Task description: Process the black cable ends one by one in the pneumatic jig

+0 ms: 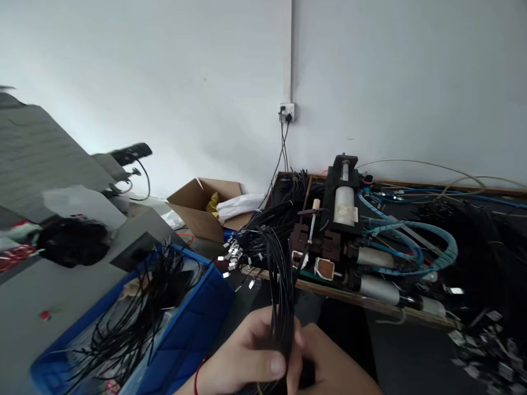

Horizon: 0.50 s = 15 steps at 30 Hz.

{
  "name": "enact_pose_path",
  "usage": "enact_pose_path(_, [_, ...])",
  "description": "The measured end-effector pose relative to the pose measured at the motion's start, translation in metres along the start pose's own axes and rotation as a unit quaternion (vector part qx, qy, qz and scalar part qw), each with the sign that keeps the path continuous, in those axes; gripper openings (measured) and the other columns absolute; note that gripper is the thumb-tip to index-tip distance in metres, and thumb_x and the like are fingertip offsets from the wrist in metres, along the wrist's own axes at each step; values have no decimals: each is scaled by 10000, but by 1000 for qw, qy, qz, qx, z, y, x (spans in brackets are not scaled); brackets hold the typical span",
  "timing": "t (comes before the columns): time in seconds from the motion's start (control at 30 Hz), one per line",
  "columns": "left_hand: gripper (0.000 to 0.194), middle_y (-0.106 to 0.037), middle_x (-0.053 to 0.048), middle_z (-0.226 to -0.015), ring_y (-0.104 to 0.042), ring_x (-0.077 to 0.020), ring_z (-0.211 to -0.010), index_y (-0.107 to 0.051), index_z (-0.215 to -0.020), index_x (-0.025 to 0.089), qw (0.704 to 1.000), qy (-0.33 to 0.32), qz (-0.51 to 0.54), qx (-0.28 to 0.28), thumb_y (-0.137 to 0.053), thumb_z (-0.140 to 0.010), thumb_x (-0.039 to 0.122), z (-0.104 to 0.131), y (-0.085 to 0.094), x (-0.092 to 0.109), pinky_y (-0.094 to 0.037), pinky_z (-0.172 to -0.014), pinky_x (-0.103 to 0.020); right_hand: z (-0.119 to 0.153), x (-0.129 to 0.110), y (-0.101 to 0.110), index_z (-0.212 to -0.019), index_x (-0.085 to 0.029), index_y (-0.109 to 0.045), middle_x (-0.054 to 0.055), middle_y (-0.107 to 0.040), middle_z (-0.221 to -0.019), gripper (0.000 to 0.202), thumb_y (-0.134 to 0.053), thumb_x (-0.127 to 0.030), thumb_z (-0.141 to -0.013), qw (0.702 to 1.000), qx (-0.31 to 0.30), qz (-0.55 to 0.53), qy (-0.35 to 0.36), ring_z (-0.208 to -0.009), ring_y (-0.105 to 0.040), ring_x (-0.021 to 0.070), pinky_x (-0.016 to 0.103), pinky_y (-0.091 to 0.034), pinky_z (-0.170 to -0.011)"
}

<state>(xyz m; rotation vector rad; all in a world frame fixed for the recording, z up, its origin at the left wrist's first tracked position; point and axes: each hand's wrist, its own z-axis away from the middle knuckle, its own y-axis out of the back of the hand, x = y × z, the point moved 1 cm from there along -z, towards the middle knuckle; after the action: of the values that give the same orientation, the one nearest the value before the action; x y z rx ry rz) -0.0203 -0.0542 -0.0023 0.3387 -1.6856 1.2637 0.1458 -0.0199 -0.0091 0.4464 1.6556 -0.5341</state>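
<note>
A bundle of black cables [281, 291] is clasped, roughly upright, by the left hand [252, 351] in front of the desk [319, 291]. The right hand [329, 359] is pressed close beside it; its grip is partly hidden. Strands are probably best kept gathered and parallel, squeezed gently, clear of the metal cylinders [379, 289].

On the pale wall [185, 99], a white socket [293, 107] below a white conduit [287, 49], with two black plugs [289, 117] in place and cords hanging down. Below to the left, an open cardboard box [191, 219] holding yellow wrapping [212, 204] and a white bundle [241, 206]; farther left, a grey housing [45, 148], blurred. To the right, blue tubing [452, 253] looping near metal cylinders [379, 289].
</note>
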Motion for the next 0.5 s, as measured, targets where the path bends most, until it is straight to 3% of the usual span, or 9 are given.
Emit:
enact_pose_path(0.1, [254, -662, 11, -572, -632, -142, -486, -720, -1003, 204, 1000, 3, 13, 4, -755, -976, 454, -13, 14, -22, -480, -533, -219, 6, 11, 13, -731, -213, -761, -40, -747, -731, 189, -932, -283, -775, 999, 43, 15, -15, -743, -731, 201, 294, -536, -794])
enact_pose_path(0.2, [308, -557, 59, -515, -608, -137, -437, -628, -954, 225, 998, -54, 20, 30, -594, -1059, 512, -19, 23, -31, -495, -531, -228, 0, 34, 20, -766, -209, -798, -36, -729, -700, 229, -989, -316, -700, 991, 93, 92, -28, -677, -686, 184, 282, -495, -716])
enact_pose_path(0.3, [354, -483, 101, -508, -519, -93, -382, -566, -912, 237, 993, -102, -14, 51, -576, -1056, 560, -18, 29, -31, -505, -564, -232, -8, 65, 23, -1046, -225, -813, 54, -798, -995, 536, -1033, -466, -620, 982, 141, 121, -10, -909, -728, 275, 336, -534, -829])
enact_pose_path(0.4, [314, -455, 113, -520, -391, -48, -355, -571, -913, 225, 994, -70, -48, 73, -588, -1076, 492, -11, 31, -30, -388, -471, -172, -6, 85, 22, -1322, -253, -724, 139, -711, -1319, 827, -992, -611, -626, 987, 140, 79, 9, -1222, -661, 369, 455, -510, -1071])
enact_pose_path(0.5, [298, -451, 125, -493, -343, -42, -328, -558, -957, 224, 982, 1, -119, 146, -579, -1081, 494, -4, 31, -31, -263, -395, -154, 5, 76, 20, -1497, -292, -608, 159, -567, -1518, 852, -746, -793, -823, 989, 139, -11, 47, -1397, -547, 401, 524, -446, -1175])
